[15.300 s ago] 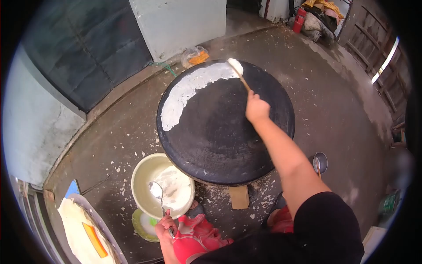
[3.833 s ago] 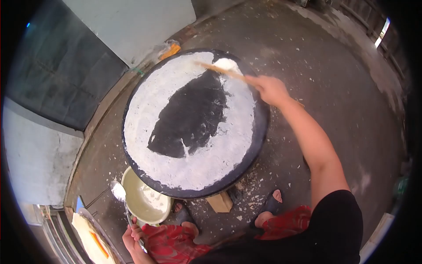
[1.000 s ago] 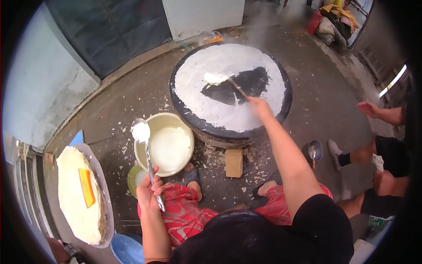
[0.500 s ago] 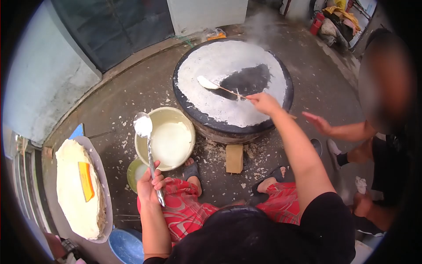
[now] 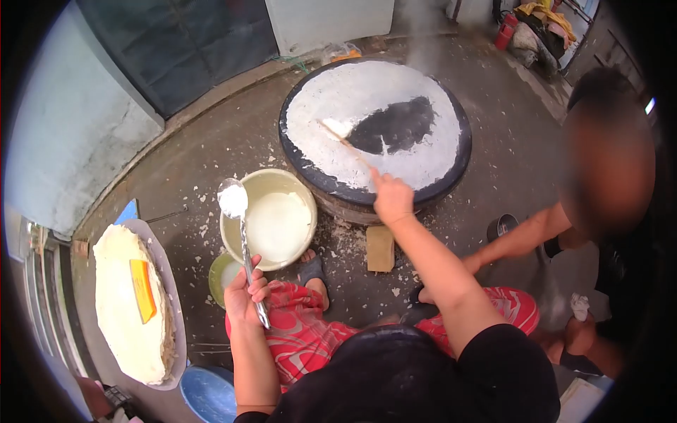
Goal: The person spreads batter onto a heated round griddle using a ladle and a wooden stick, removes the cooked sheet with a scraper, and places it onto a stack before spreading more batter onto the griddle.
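Note:
My right hand is closed on the handle of a wooden spreader, whose far end rests in white batter on the round black griddle. White batter covers most of the griddle around a dark bare patch. My left hand grips a metal ladle whose bowl, heaped with white batter, is over the left rim of the cream bucket. Pale batter lies inside the bucket. A green bowl sits partly under the bucket's lower left side.
At the left, stacked pale sheets carry an orange strip. A blue basin stands below them. Another person reaches in from the right, near a dark metal bowl. A brick lies before the griddle.
My right hand has moved left and nearer to me, turning the spreader. My left hand still holds the loaded ladle. The other person's arm has come lower, towards my right forearm.

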### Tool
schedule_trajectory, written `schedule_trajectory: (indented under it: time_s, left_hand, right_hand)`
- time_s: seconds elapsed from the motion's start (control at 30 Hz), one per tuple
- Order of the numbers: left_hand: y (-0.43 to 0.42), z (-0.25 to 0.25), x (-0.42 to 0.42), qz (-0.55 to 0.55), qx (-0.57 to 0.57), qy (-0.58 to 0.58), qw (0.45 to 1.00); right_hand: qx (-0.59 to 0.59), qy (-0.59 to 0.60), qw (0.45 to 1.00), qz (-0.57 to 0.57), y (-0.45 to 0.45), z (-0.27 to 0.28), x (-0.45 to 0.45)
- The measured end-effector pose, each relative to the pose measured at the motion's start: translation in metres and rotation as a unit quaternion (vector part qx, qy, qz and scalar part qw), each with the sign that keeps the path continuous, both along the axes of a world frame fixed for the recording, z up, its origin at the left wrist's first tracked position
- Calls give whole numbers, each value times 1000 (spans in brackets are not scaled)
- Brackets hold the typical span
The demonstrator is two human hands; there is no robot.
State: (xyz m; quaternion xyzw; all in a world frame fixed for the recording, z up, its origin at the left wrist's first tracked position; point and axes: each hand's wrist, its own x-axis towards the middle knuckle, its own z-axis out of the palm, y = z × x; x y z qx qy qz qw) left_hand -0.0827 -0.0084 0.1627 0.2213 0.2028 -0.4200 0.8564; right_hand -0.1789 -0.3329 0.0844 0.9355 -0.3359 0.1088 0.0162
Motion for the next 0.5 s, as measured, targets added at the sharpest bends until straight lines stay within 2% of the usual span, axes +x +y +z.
schedule_trajectory:
  time_s: [0.07, 0.13, 0.17, 0.23, 0.27, 0.33, 0.37, 0.47, 0.5]
  left_hand:
    - [1, -1, -1, -1, 2, -2, 1000]
    - [1, -1, 0, 1, -1, -9, 1000]
    - [1, -1, 2, -3, 5, -9, 1000]
    - [-2, 1, 2, -10, 8, -13, 1000]
    - [-4, 4, 1, -3, 33, -6, 999]
    - [-3, 5, -1, 0, 63, 2, 998]
    - [-3, 4, -2, 1, 63, 2, 998]
    - [-4, 1, 2, -5, 45, 0, 999]
    - [-3, 0, 2, -5, 31, 2, 1000]
  right_hand:
    - [5, 13, 999, -52, -9, 23, -17]
    - [96, -87, 988, -79, -8, 28, -23]
    - [96, -89, 988, -79, 0, 26, -25]
    - [79, -154, 985, 26, 18, 18, -23]
    - [78, -156, 984, 23, 12, 13, -24]
    - [-7, -53, 998, -19, -8, 5, -29]
    - [-4, -41, 997, -61, -25, 9, -33]
    - [97, -136, 982, -88, -47, 17, -35]
    - [96, -138, 982, -92, -39, 18, -34]
